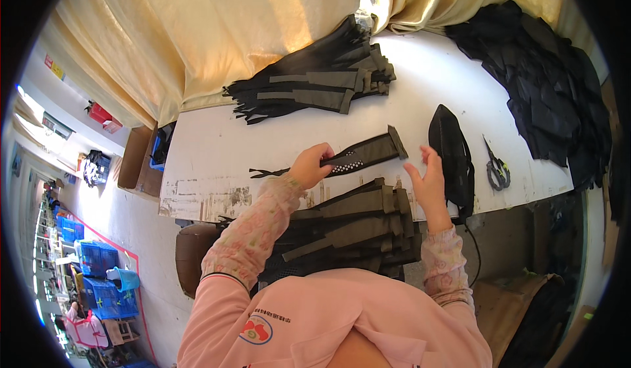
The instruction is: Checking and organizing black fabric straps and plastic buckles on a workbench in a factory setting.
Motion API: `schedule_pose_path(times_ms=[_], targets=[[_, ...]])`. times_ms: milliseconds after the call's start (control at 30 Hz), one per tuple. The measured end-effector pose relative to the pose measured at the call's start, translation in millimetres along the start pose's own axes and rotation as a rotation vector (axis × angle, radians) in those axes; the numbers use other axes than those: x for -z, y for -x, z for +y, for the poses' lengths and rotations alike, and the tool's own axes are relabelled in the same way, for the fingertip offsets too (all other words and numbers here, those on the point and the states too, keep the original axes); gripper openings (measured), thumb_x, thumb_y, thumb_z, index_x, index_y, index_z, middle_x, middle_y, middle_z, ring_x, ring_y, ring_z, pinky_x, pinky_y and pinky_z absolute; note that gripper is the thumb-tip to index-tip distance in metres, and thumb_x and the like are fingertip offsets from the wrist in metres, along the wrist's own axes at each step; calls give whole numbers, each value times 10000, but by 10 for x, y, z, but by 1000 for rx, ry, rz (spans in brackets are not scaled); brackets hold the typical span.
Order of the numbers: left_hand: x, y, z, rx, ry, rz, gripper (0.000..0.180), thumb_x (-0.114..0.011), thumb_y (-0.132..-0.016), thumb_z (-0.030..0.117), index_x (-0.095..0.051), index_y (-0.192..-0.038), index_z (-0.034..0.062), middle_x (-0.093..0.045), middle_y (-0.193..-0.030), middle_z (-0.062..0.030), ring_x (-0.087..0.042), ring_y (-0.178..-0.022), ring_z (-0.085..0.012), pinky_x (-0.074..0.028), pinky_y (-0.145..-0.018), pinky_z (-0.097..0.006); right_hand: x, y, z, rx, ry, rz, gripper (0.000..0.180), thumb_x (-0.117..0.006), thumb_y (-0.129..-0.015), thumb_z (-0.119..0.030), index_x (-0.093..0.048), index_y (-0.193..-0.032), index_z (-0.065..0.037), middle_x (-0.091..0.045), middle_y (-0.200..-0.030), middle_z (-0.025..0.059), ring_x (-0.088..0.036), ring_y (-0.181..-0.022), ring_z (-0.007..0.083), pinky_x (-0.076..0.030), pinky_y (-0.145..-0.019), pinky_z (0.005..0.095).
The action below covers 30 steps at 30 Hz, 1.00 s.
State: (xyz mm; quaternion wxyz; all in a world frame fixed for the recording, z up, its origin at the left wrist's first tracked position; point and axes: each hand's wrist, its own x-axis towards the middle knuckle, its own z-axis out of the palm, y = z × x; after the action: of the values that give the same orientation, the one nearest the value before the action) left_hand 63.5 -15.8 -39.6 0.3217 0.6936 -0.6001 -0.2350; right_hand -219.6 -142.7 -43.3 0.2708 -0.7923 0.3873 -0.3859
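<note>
Over the white table, a dark fabric strap (pixel 376 151) with a dotted mesh section and thin trailing ends lies stretched out to the right. My left hand (pixel 311 167) is closed on it near the mesh, the fingertips pinching its edge. Just beyond the strap's wide right end, my right hand (pixel 427 179) is open, thumb and fingers apart, holding nothing. Beside that hand lies a long black padded piece (pixel 449 146). Between me and the table edge, a stack of similar straps (pixel 348 220) sits low in front of my body.
A fanned pile of straps (pixel 315 82) lies at the table's far side by the curtain (pixel 217 39). Dark scissors (pixel 497 171) rest to the right. A large heap of black fabric (pixel 545 98) covers the right end. Cardboard boxes (pixel 139 161) stand off the left edge.
</note>
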Motion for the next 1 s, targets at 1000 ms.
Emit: schedule_pose_path(times_ms=[1000], targets=[[-436,195,848,21,499,79,174,-665,-858,130,-530,-805,33,-487,-664,29,-407,-618,-54,-372,-545,-234,-355,423,-847,288,64,-44,529,-583,-751,36,-465,-1261,-35,-600,-1063,154,-596,-927,334,-460,-750,418]])
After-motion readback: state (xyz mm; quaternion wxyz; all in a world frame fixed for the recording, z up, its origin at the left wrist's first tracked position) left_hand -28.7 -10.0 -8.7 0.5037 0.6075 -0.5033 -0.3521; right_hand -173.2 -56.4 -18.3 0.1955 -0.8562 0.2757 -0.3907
